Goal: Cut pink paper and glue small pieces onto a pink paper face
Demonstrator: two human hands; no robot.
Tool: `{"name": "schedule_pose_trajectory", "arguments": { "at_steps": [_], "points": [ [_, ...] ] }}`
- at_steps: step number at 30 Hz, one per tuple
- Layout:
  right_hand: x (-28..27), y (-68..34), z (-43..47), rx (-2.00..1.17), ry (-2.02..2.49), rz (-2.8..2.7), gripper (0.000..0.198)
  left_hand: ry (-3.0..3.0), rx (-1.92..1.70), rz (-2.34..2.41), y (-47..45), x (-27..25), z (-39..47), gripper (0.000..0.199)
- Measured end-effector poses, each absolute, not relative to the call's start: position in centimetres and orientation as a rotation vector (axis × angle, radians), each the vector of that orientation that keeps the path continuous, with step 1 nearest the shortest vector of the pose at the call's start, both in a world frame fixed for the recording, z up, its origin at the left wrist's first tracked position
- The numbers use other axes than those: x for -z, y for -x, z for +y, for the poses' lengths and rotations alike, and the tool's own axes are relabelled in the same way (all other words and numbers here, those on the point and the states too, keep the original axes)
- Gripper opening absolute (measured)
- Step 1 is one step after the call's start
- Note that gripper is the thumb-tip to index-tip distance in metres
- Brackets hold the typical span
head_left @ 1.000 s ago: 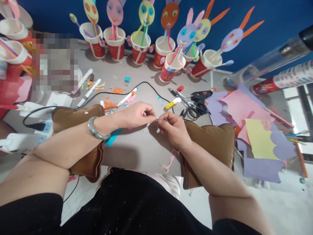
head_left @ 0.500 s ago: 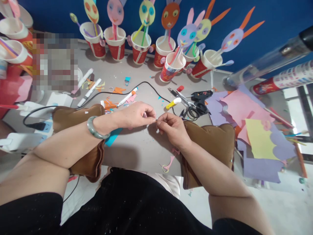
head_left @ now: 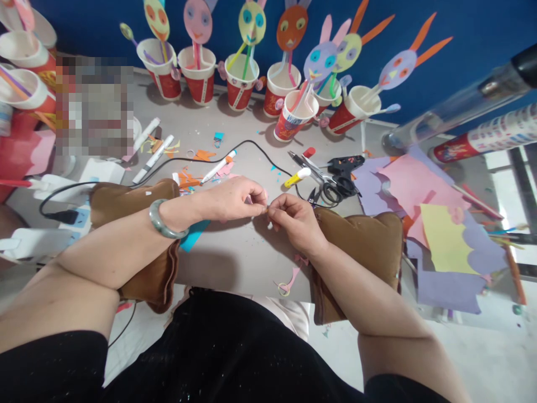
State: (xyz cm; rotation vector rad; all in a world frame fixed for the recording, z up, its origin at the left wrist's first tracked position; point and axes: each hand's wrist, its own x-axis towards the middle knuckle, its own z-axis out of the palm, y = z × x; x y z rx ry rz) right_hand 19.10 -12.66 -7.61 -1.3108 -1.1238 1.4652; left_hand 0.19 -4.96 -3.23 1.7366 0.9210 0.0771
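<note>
My left hand (head_left: pixel 237 198), with a jade bangle (head_left: pixel 161 218) on its wrist, is closed in a pinch over the middle of the table. Its fingertips meet those of my right hand (head_left: pixel 296 221), also pinched. Something small and pale shows at the fingertips; its kind is too small and covered to make out. Just beyond the hands lie a yellow marker (head_left: pixel 297 177) and scissors (head_left: pixel 329 187). A blue paper piece (head_left: pixel 195 235) lies under my left wrist, and pink paper scraps (head_left: pixel 289 280) lie near the table's front edge.
Red paper cups (head_left: pixel 200 78) with paper rabbit faces line the back. Brown cushions (head_left: pixel 361 243) lie under both forearms. A black cable (head_left: pixel 247 141) loops across the table. Coloured paper sheets (head_left: pixel 444 235) spread at the right; a power strip (head_left: pixel 78 218) is at the left.
Hardly anything differs. My left fingertips have shifted very slightly; both hands stay pinched together in the same place.
</note>
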Motion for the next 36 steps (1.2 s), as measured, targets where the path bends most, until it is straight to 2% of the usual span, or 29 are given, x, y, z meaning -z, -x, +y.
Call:
{"name": "schedule_pose_trajectory", "arguments": {
  "at_steps": [6, 19, 36],
  "points": [
    [7.7, -19.1, -12.7, -1.443, 1.312, -1.112, 0.020, -1.740, -0.117, 0.914, -0.3, 3.3, -5.0, 0.006],
    [7.6, -18.8, -12.8, -1.388, 1.328, -1.070, 0.026, -1.580, -0.186, 1.076, -0.7, 2.6, -5.4, 0.017],
    [7.5, -18.8, -12.9, -1.361, 1.361, -1.069, 0.031, -1.686, -0.223, 1.069, -1.0, 2.5, -5.4, 0.007]
  ]
}}
